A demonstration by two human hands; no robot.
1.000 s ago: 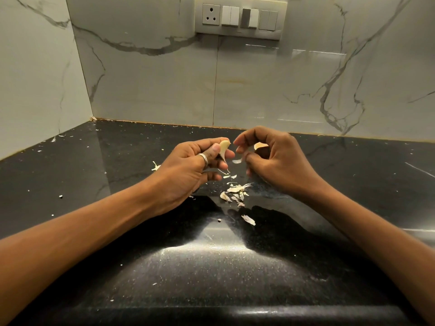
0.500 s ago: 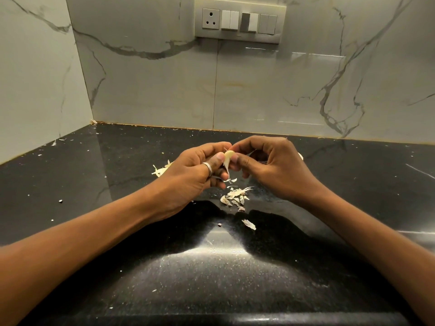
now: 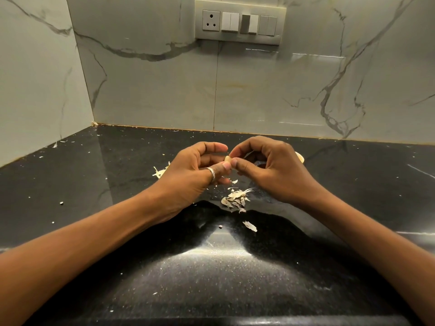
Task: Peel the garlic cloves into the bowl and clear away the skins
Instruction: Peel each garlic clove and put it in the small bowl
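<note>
At the far left a pale marble wall [image 3: 35, 90] meets the black speckled table [image 3: 70, 184], which carries a scatter of tiny white crumbs. Moving in, a few garlic skins [image 3: 159, 171] lie just behind the left hand [image 3: 188, 175], partly hidden by it. That hand hovers above the table with a silver ring [image 3: 211, 173] on its thumb, its thumb and forefinger curled in to pinch the near end of a small pale garlic clove [image 3: 227, 158]. High on the back wall, about in line with the clove, sits a grey switch plate [image 3: 240, 22] with one three-pin socket and a row of rocker switches. Below the clove, on the table between the two wrists, rests a little heap of peeled skins [image 3: 236, 198], and one loose flake [image 3: 250, 226] lies nearer the front edge. The right hand [image 3: 273, 170] meets the left, its thumb and forefinger tips closed on the same clove, the other fingers curled under. Past its knuckles a pale rounded piece [image 3: 300, 157] peeks out on the table, possibly another clove, though most of it is hidden.
</note>
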